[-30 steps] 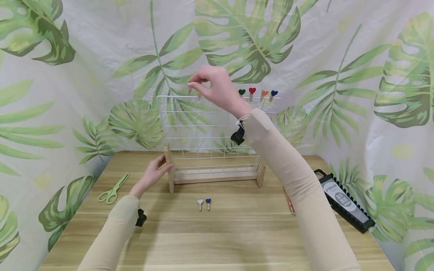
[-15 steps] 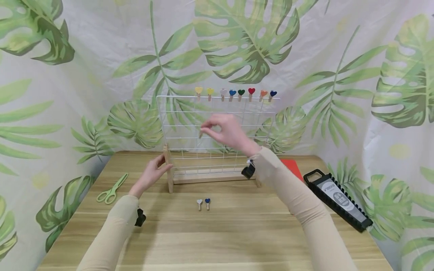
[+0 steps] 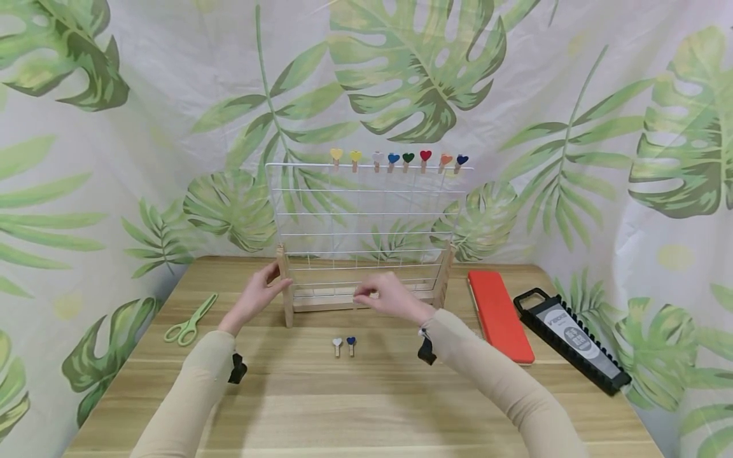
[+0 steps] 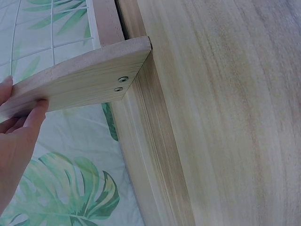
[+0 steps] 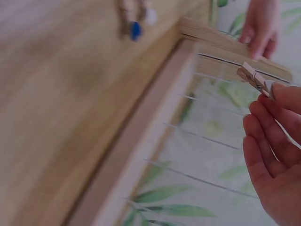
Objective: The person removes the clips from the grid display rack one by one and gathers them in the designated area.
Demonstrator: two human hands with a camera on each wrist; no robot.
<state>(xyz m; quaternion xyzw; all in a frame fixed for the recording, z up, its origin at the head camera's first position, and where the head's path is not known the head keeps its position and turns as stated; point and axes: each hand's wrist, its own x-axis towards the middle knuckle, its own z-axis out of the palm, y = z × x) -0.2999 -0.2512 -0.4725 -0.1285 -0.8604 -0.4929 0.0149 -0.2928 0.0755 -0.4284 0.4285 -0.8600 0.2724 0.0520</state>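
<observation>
The right hand (image 3: 385,296) had dropped from the rack's top wire to table level, pinching a wooden clip (image 5: 254,77) just before the rack's base. The left hand (image 3: 259,295) gripped the rack's left wooden post (image 3: 284,294). The shallow fingertip pinch risked dropping the clip.

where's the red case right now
In the head view the red case lies flat on the table's right side, between the wire grid rack and the black tool holder.

Green scissors (image 3: 186,327) at the table's left edge, red flat case (image 3: 500,315) right of the rack, black tool holder (image 3: 572,336) beside it at an angle, wooden table (image 3: 355,407), leaf-print cloth backdrop (image 3: 601,95) behind
</observation>
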